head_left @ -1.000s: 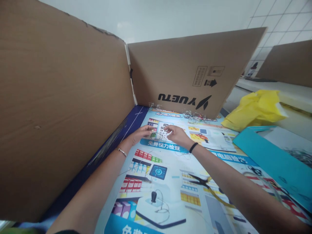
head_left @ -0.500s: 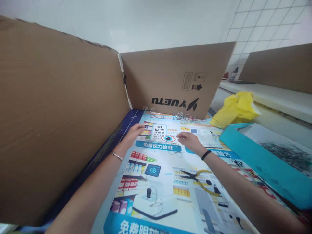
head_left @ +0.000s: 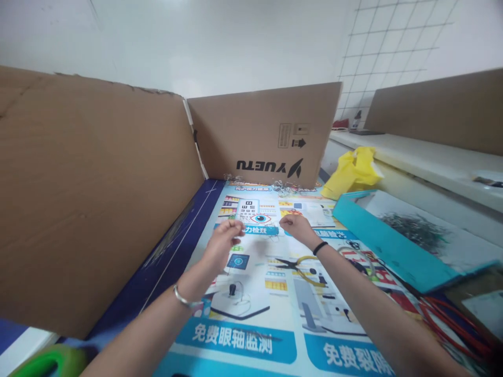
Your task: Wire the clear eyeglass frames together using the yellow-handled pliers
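Observation:
My left hand (head_left: 225, 242) is raised over the printed poster sheet (head_left: 261, 283), thumb and fingers bent together in a pinch; anything between them is too small to make out. To its right, my right hand (head_left: 297, 228) is closed, its fingertips pressed together and pointing left, and what they hold cannot be seen clearly. A gap separates the two hands. Nearest to the right forearm lie yellow-handled pliers (head_left: 295, 265), jaws apart, on the sheet. Small tangled wire pieces (head_left: 283, 187) lie beyond the hands.
Cardboard panels stand at the left (head_left: 98, 204) and back (head_left: 259, 131). On the right, a teal box (head_left: 387, 246) holds a heap of thin wire bits (head_left: 412, 230), with a yellow bag (head_left: 351, 172) behind it. Red cable (head_left: 444, 319) lies front right; a green roll (head_left: 51, 361) front left.
My left hand has drawn nearer and turned, its fingers curling in. My right hand remains closed over the sheet. The view has shifted, bringing the red cable and green roll into sight.

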`<state>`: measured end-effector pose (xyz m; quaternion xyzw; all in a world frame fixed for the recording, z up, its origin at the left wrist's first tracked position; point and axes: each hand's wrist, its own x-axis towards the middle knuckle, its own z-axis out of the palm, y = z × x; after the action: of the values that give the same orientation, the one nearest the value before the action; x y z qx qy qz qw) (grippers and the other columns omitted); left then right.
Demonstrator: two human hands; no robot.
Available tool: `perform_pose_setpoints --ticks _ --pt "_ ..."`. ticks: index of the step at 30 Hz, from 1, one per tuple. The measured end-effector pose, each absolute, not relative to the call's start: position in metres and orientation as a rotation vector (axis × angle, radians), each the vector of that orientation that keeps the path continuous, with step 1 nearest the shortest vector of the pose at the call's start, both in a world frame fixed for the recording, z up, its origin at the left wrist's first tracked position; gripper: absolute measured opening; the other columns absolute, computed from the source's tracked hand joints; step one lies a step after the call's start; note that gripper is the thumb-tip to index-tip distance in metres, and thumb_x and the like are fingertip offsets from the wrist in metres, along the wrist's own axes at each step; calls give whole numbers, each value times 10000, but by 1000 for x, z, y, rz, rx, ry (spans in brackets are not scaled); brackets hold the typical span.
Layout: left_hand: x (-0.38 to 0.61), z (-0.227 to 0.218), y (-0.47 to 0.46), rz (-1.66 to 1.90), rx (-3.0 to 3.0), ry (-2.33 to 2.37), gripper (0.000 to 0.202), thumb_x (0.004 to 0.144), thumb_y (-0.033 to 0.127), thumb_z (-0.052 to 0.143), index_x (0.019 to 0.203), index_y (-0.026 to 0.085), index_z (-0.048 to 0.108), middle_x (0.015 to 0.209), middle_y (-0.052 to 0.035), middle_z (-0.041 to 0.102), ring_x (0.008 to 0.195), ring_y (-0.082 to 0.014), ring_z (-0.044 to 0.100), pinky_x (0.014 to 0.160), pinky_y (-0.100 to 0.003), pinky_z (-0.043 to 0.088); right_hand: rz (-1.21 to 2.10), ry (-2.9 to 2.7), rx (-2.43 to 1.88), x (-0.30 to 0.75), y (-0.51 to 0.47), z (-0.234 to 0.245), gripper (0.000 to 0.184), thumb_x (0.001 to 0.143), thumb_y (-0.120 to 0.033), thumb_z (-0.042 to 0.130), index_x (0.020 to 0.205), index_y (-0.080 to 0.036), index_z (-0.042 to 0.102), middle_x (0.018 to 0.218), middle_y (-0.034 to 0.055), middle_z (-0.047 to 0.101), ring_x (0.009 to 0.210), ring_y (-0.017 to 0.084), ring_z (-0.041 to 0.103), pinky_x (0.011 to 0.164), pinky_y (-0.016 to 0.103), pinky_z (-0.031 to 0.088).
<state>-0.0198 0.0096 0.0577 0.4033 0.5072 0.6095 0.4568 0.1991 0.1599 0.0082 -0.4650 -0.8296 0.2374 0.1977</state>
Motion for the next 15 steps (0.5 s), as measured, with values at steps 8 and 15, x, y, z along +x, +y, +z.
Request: perform_pose_setpoints --ticks 8,15 --pt "56 33 -79 936 1099 1092 105 742 226 581 772 126 576 806 -41 624 658 -107 552 615 -223 389 693 -2297 -1337 199 158 4 303 895 -323 525 1160 -175 539 1176 80 553 971 194 576 811 396 499" --pt "59 20 -95 808 1369 1240 111 762 143 501 792 148 607 720 -1 591 672 -111 510 655 -224 401 689 -2290 -1326 194 161 -3 306 896 -324 524 1162 -173 536 1171 80 554 970 194 576 813 399 499"
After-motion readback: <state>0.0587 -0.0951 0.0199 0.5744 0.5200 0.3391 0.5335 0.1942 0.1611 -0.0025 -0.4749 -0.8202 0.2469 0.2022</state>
